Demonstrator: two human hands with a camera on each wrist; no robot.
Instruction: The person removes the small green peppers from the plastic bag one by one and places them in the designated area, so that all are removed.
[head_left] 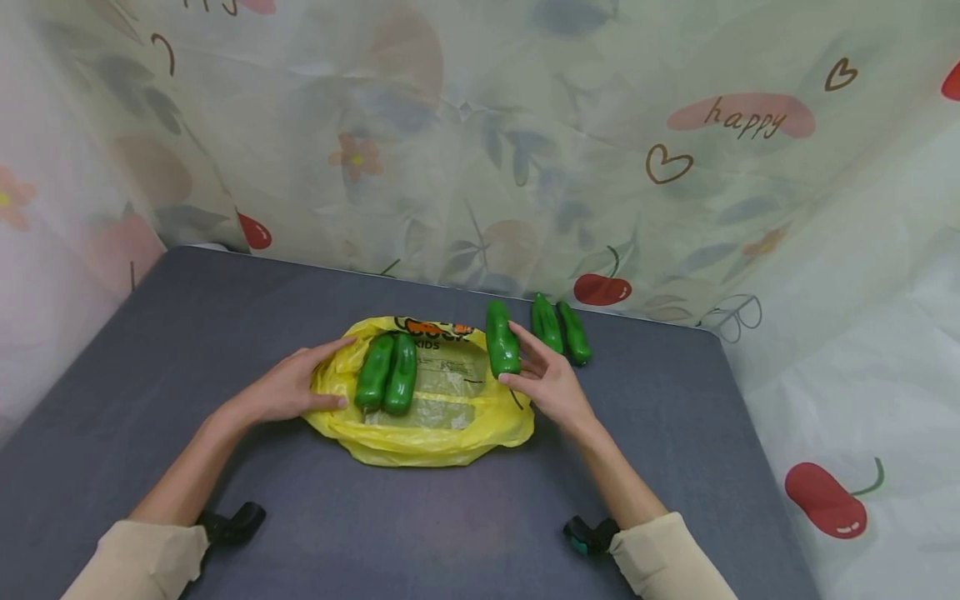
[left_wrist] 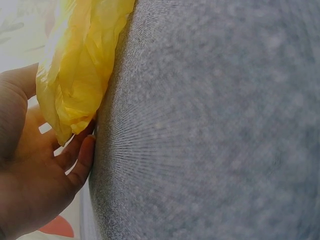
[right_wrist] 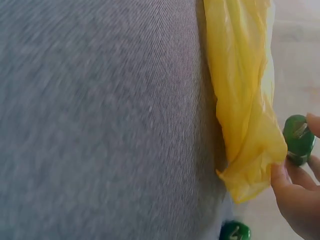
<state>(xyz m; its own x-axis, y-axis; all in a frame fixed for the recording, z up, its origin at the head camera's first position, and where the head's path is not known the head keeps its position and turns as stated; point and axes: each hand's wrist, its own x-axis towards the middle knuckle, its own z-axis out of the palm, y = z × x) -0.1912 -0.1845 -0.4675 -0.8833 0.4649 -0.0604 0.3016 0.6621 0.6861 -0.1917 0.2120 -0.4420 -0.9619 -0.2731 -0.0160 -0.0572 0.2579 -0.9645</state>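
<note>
My right hand holds a glossy green pepper upright between thumb and fingers, over the right end of an open yellow plastic bag. Two more green peppers lie side by side in the bag's left part. At the bag's left end, my left hand rests with thumb and index finger spread along the rim. The left wrist view shows its fingers loosely bent beside the yellow plastic. In the right wrist view, the held pepper is just beyond the bag's edge, partly covered by fingers.
Two green peppers lie near the far edge of the dark grey table, right of the bag. A patterned curtain hangs directly behind the table and along both sides.
</note>
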